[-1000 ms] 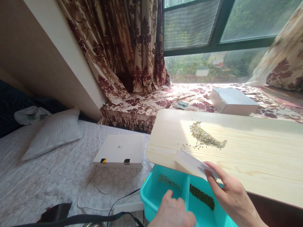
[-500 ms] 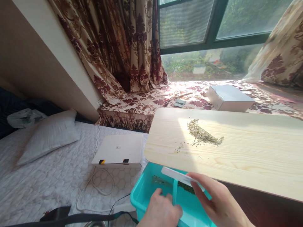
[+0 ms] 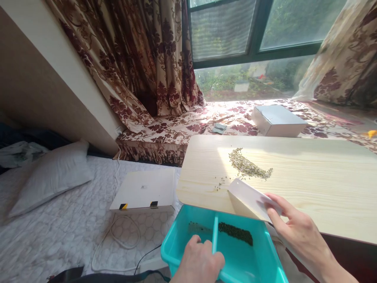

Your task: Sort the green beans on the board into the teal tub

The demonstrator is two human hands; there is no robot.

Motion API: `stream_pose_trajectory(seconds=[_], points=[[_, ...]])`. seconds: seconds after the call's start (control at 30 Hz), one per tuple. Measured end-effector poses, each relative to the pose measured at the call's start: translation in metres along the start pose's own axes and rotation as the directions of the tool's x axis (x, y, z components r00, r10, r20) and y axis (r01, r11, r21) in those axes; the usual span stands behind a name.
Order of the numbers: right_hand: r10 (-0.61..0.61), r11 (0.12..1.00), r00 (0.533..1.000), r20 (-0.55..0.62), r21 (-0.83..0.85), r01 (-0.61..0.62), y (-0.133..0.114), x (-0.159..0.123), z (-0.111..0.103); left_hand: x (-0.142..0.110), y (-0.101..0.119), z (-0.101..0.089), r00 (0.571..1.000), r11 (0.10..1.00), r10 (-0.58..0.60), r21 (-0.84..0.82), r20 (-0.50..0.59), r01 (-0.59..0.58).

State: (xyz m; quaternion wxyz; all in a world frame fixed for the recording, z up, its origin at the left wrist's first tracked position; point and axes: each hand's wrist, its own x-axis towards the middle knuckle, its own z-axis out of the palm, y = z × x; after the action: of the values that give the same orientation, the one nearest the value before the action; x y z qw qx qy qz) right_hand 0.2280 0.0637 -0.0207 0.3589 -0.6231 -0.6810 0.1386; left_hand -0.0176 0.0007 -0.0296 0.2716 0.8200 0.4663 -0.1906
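My right hand pinches a flat white plastic scraper, tilted with its edge at the wooden board's surface, just in front of a curved pile of small green beans or seeds. Several loose beans lie left of the pile. Below the board's front edge sits a turquoise two-compartment bin. My left hand is closed over its divider; its fingertips are partly hidden. A dark green heap of beans lies in the right compartment, and a few specks are in the left one.
The wooden board extends to the right. Behind it, a white box and a folded cloth lie on the flowered window seat. On the bed are a flat white carton, a pillow and a white cable.
My right hand brought the scraper down over the bin, then back up onto the board near the bean pile. My left hand stayed at the bin. The view shifted slightly rightward.
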Motion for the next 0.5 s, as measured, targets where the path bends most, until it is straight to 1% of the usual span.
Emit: stream_pose_trajectory(seconds=[0.13, 0.23, 0.33, 0.43, 0.5], points=[[-0.033, 0.999, 0.999, 0.028, 0.042, 0.032, -0.011, 0.009, 0.008, -0.002, -0.002, 0.004, 0.999, 0.999, -0.032, 0.010, -0.022, 0.032], [-0.068, 0.998, 0.998, 0.007, -0.001, 0.068, -0.014, 0.022, 0.015, -0.007, -0.003, 0.004, 0.997, 0.998, -0.060, -0.002, -0.038, 0.060], [-0.114, 0.992, 0.993, 0.006, -0.049, 0.115, -0.015, 0.032, 0.021, -0.015, -0.004, 0.000, 0.994, 0.994, -0.091, -0.059, -0.065, 0.087], [-0.137, 0.990, 0.990, 0.041, -0.024, 0.138, -0.018, 0.032, 0.023, -0.022, -0.006, -0.003, 0.986, 0.985, -0.135, -0.122, -0.097, 0.123], [-0.134, 0.991, 0.989, 0.065, 0.005, 0.133, -0.020, 0.029, 0.021, -0.024, -0.008, -0.003, 0.983, 0.979, -0.156, -0.146, -0.100, 0.141]])
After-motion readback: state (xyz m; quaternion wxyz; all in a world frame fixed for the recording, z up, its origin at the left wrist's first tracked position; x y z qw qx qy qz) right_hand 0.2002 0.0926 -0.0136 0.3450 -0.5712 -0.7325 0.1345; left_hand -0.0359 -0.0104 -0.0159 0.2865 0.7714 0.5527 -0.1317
